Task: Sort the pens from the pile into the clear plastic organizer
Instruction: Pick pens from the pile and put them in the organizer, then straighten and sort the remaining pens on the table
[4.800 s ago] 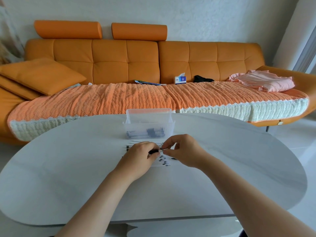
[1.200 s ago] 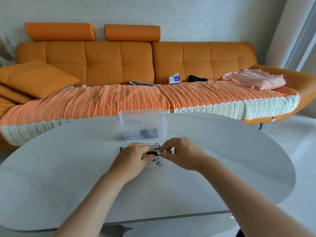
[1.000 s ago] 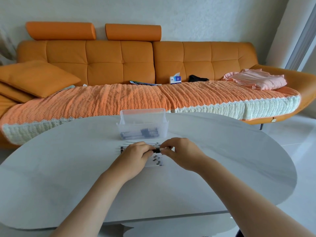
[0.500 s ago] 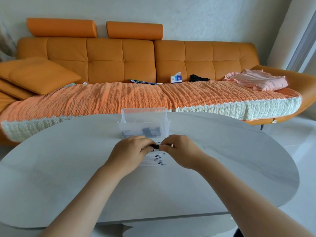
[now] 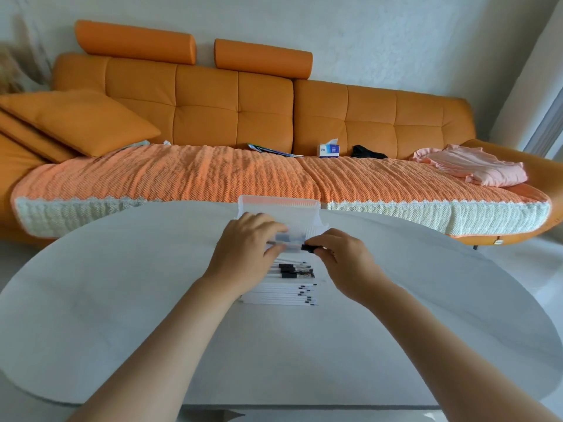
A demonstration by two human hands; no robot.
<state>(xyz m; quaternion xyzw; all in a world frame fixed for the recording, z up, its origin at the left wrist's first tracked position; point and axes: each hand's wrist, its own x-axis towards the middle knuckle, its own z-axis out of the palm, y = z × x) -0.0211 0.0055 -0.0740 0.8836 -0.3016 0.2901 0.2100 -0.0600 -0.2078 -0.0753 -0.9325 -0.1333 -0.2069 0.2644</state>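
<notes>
Clear plastic organizer sits just beyond the pile of pens; left hand grips one pen by the barrel, right hand pinches its black cap, which may pull off if tugged, dropping the pen

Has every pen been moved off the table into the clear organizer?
No: a row of pens lies on the table, on the near side of the organizer.
</notes>
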